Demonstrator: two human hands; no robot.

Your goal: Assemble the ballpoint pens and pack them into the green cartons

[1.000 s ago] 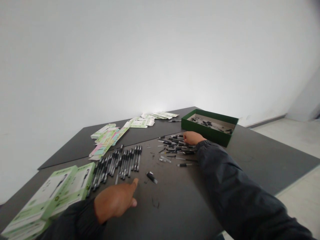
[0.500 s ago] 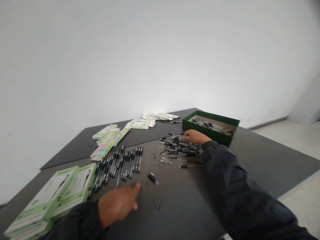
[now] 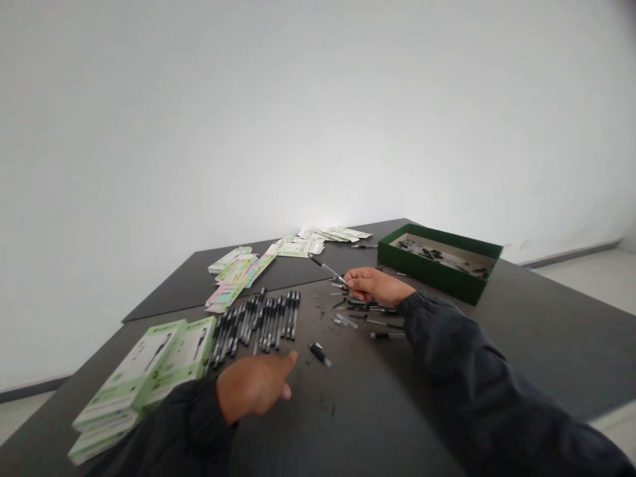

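Observation:
My right hand (image 3: 375, 286) pinches a gel pen (image 3: 328, 270) with a clear barrel and a black end, holding it raised above a heap of loose pens (image 3: 370, 306). The pen points up to the left, away from the fingertips. My left hand (image 3: 256, 387) is low over the table, its index finger stretched out and its thumb apart, with nothing visible between them. The other left fingers are mostly hidden. Just beyond it lies a row of capped pens (image 3: 278, 318). Short black-and-clear pen pieces (image 3: 319, 354) lie right of its fingertip.
Green-and-white pen boxes (image 3: 134, 371) are stacked at the left. Flattened cartons (image 3: 238, 281) spread along the back toward the wall. A dark green box (image 3: 432, 275) at the right holds scattered pen parts. Small clear pieces (image 3: 346, 321) and dark bits lie mid-table.
My right hand has lifted from the heap and moved left, now with a pen in its fingers. My left hand keeps nearly the same pose. The whole view has shifted slightly.

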